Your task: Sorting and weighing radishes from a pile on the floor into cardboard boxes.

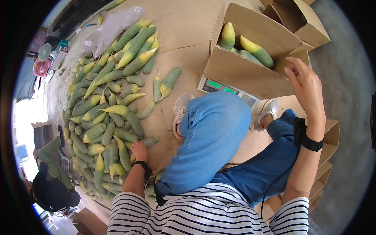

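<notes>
My left hand (139, 152) is at the near right edge of a large pile of green radishes (94, 132). Its fingers rest against the radishes, beside one lying at the edge (150, 142); whether they grip one is hidden. My right hand (304, 80) hovers by the right side of an open cardboard box (241, 72), fingers bent and apart, with nothing in them. Several green radishes with yellowish ends (257, 51) lie inside the box. Under it is a digital scale (216, 85) with lit green displays.
Two loose radishes (170, 80) lie between the pile and my foot. A clear plastic bag (113, 30) lies at the pile's far end. Cardboard boxes stand at the far right (308, 22) and beside my right arm (329, 138). Another person (53, 185) is at the left.
</notes>
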Demonstrator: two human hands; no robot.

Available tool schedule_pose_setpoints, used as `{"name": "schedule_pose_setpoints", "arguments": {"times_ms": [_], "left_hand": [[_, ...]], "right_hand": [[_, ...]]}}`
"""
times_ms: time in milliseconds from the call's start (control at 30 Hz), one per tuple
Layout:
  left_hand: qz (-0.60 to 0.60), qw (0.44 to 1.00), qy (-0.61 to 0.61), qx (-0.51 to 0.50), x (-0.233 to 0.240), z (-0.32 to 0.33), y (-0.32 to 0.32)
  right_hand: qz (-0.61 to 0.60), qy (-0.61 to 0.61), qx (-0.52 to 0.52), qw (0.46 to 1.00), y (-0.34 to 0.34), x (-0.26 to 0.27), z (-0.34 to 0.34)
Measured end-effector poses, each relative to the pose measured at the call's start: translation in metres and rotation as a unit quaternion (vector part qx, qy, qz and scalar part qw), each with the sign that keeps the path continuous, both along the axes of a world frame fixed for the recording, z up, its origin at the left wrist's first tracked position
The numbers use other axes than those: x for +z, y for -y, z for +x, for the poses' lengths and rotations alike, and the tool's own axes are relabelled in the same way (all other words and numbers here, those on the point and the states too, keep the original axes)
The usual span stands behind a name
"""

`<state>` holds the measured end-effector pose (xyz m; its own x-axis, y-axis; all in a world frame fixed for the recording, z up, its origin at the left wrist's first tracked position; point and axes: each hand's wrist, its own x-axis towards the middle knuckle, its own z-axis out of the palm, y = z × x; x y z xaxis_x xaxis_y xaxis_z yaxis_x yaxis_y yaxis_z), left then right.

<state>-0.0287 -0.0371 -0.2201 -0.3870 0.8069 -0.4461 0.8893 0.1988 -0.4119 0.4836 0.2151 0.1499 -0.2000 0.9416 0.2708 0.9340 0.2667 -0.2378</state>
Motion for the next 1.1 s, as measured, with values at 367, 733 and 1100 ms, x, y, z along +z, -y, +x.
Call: {"name": "schedule_pose_setpoints", "arguments": {"times_ms": [367, 733, 1100], "left_hand": [[-0.069, 0.995, 0.062, -0.033, -0.006, -0.009, 0.041], [0.244, 0.862, 0.441, 0.059, 0.100, 0.044, -0.054], [0.411, 0.676, 0.533, -0.301, 0.352, 0.226, -0.216]], "right_hand": [[-0.048, -0.006, -0.008, 0.999, 0.000, 0.003, -0.008], [-0.021, -0.020, 0.036, 0.999, 0.006, -0.001, -0.007], [-0.105, -0.347, 0.225, 0.904, 0.024, 0.020, -0.047]]}}
